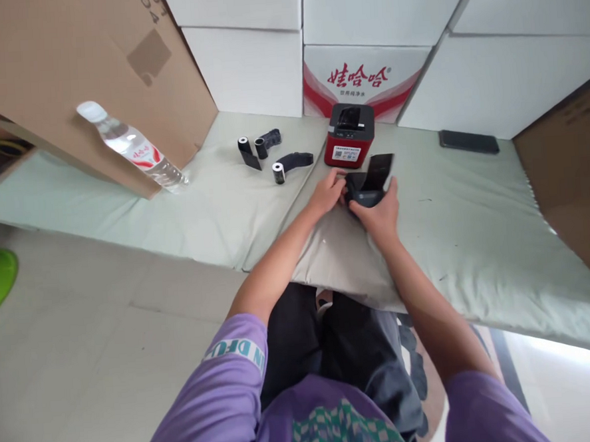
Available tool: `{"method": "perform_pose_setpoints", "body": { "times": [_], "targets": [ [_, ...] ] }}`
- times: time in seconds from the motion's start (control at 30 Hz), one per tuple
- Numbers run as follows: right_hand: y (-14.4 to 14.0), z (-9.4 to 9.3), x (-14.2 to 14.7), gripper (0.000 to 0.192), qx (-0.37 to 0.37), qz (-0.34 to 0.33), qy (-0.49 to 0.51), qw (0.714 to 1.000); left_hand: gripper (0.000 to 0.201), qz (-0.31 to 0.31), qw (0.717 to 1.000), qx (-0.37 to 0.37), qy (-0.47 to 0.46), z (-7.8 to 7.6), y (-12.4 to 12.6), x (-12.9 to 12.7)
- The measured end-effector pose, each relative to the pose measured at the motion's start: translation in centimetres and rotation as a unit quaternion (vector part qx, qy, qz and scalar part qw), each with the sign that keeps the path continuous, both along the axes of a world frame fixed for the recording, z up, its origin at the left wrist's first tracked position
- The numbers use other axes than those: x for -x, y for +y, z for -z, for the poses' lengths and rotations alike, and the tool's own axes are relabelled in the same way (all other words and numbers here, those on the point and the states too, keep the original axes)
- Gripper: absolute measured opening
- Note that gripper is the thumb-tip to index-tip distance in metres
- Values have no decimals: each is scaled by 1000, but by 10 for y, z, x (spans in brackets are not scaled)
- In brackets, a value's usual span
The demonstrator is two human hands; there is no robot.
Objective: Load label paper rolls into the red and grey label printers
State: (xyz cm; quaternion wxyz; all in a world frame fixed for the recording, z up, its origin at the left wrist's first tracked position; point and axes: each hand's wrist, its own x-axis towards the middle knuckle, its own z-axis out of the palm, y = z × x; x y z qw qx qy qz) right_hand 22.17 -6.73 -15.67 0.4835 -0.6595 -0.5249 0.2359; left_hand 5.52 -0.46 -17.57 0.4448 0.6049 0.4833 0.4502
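Observation:
My right hand (382, 212) grips the near right side of a small black printer (366, 196), its thumb on the near edge. A dark, glossy flap or strip stands up from the printer's top; I cannot tell which. My left hand (329, 191) has its fingers bent against the printer's left side, with the fingertips partly hidden. Just beyond both hands stands a red and black printer (348, 138) with a white label on its front. To the left lie several small rolls with dark strips unwound, among them a paper roll (279, 174).
A water bottle (138, 150) stands at the left beside a large cardboard box (91, 73). Stacked white cartons (246, 70) line the back. Toward the right rear lies a black phone-like slab (469, 141). Another cardboard box (572, 171) borders the right side. A pale green cloth (477, 250) covers the surface.

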Motion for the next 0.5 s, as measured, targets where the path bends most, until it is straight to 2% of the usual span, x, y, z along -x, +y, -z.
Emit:
{"method": "perform_pose_setpoints", "body": {
  "times": [0.07, 0.17, 0.37, 0.5],
  "targets": [
    [-10, 5, 19, 134, 12, -1, -30, 999, 32, 28, 999, 35, -19, 2, 7, 6],
    [-13, 7, 33, 132, 24, -9, -83, 996, 43, 55, 997, 55, 5, 0, 10, 16],
    [-11, 5, 28, 130, 41, -39, -171, 984, 52, 91, 991, 69, 69, -15, 3, 26],
    [-13, 3, 24, 125, 43, -96, -175, 979, 59, 147, 983, 85, 68, -27, 3, 39]
  ]
}}
